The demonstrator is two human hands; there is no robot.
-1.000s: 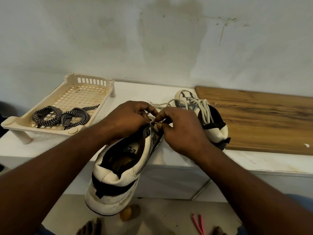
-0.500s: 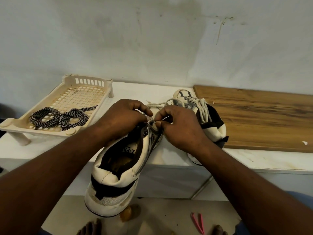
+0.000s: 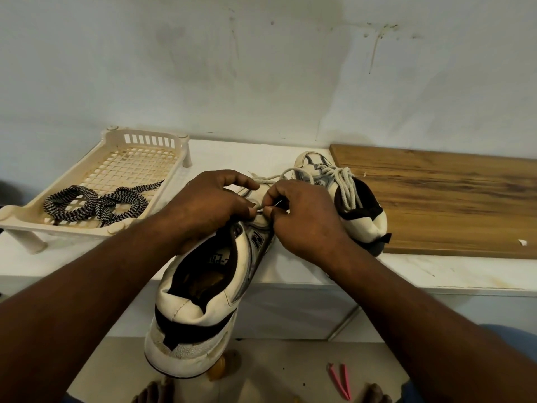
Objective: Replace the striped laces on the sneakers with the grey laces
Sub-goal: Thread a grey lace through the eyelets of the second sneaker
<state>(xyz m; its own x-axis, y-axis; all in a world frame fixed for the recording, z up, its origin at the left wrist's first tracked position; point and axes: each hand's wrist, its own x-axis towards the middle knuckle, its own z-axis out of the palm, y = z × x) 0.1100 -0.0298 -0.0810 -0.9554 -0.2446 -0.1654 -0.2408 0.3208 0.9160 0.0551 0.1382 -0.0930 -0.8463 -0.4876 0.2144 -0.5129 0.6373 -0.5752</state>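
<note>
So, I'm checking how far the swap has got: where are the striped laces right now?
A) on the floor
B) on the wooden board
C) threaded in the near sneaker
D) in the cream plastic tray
D: the striped laces lie bundled on the lattice bottom of the cream plastic tray.

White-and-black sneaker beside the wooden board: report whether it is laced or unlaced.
Laced. The white-and-black sneaker carries a pale grey cord lace criss-crossed up its front.
</note>
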